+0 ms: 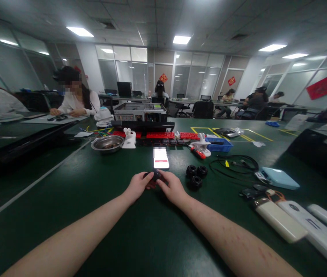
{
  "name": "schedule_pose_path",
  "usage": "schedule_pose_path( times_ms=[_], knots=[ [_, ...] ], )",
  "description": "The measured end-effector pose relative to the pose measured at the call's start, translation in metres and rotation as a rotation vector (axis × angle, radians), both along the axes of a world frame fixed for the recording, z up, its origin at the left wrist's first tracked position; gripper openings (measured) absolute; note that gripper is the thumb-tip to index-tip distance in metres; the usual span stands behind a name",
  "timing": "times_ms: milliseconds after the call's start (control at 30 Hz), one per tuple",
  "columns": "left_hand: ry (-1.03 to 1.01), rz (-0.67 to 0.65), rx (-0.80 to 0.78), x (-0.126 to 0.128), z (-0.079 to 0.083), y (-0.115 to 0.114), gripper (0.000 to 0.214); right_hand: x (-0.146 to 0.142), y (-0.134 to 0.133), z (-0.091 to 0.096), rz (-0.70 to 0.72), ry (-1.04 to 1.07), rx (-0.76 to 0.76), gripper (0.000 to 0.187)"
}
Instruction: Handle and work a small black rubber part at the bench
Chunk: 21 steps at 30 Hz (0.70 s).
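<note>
Both of my hands meet over the middle of the green table, closed around a small round black part point(155, 176). My left hand point(138, 186) grips it from the left, and my right hand point(172, 187) pinches it from the right. Fingers cover much of the part, so its exact kind is hidden. Just beyond the hands lies a phone point(161, 157) with its screen lit. To the right of my right hand, three round black ring-shaped parts point(196, 176) sit close together on the table.
A metal bowl point(107, 143) with small pieces stands left of a white stand point(129, 138). Behind are red strips point(160, 135) and an opened computer case point(140, 111). A red screwdriver point(198, 152), blue tray point(219, 144), black cable point(234, 163) and power bank point(280, 220) lie rightward. Other people sit around.
</note>
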<state>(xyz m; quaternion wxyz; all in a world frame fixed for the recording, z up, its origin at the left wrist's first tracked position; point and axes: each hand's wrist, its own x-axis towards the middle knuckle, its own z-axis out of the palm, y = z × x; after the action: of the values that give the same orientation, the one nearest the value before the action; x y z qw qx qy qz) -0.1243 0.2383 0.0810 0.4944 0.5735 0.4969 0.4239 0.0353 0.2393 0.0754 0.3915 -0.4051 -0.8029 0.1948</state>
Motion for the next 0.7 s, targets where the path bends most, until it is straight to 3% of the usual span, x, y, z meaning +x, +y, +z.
schedule_pose_path(
  times_ms=[267,467,700],
  knots=[
    [0.019,0.042,0.069,0.002,0.006,-0.006,0.028,-0.003,-0.008,0.002,-0.029,-0.002,-0.051,0.043],
    [-0.003,-0.003,0.157,0.004,0.01,-0.011,0.038,-0.002,-0.005,0.004,-0.157,-0.066,-0.072,0.03],
    [0.016,-0.011,0.069,0.004,0.007,-0.007,0.037,-0.002,0.0,0.003,-0.111,-0.076,-0.076,0.025]
  ],
)
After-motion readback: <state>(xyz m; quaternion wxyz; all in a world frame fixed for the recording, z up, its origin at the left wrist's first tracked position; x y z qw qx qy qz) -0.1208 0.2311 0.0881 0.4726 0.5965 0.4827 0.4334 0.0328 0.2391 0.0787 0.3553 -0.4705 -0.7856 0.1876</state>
